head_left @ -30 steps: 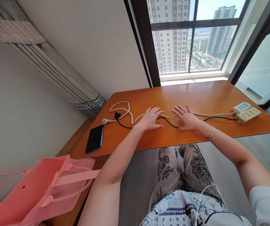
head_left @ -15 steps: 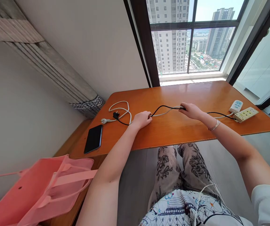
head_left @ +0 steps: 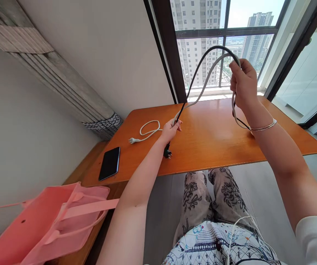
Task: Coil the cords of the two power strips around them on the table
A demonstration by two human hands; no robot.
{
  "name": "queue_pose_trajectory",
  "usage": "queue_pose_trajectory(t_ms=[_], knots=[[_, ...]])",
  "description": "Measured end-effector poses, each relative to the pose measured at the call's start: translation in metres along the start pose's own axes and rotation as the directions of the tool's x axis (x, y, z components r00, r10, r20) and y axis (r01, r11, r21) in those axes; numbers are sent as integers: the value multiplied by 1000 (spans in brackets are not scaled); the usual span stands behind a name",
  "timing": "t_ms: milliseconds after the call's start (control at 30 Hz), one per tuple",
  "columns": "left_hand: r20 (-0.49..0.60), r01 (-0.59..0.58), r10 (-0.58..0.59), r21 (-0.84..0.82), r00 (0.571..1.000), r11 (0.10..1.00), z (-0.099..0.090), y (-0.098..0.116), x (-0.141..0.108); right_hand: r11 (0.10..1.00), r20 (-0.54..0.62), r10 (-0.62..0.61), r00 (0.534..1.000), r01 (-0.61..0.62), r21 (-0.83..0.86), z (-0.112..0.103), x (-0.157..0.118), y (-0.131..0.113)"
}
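My right hand (head_left: 245,84) is raised in front of the window, closed around a black power cord (head_left: 199,66) and a white power cord (head_left: 206,79). From it both cords arch down to my left hand (head_left: 172,129), which grips them just above the table. A black plug (head_left: 167,151) hangs below my left hand, its prongs showing. The white cord's end lies in a loop on the table, with its white plug (head_left: 133,140) at the left. Beyond my right hand the cords drop behind my right wrist, which hides the power strips they ran to.
The wooden table (head_left: 208,143) stands against the window (head_left: 224,33). A dark phone (head_left: 109,163) lies near its left edge. A pink bag (head_left: 64,221) sits open at the lower left. A gathered curtain (head_left: 64,84) hangs along the left wall.
My right hand has risen from the table, lifting both cords into an arch. My left hand has moved slightly up and right, and the black plug has come off the table's left side to hang beneath it.
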State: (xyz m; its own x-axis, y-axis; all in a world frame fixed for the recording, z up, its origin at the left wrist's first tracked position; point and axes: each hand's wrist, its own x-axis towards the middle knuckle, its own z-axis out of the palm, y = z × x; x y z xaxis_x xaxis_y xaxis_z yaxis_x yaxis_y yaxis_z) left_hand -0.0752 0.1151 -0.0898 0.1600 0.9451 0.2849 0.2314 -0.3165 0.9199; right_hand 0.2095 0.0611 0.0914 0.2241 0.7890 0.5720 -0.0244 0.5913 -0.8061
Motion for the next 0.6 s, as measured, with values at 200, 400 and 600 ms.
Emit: queue_pose_trajectory(t_ms=[200,400,600], knots=[[119,17,-14,-22,993,1000,21,-17,-3,977,-44,-22,999,31,210,17,9,-45],[138,110,-88,-155,986,982,53,-31,-12,939,-62,-60,996,77,335,28,11,-72],[122,42,6,-381,992,923,94,-3,-14,932,-47,-30,998,45,358,57,3,-81]])
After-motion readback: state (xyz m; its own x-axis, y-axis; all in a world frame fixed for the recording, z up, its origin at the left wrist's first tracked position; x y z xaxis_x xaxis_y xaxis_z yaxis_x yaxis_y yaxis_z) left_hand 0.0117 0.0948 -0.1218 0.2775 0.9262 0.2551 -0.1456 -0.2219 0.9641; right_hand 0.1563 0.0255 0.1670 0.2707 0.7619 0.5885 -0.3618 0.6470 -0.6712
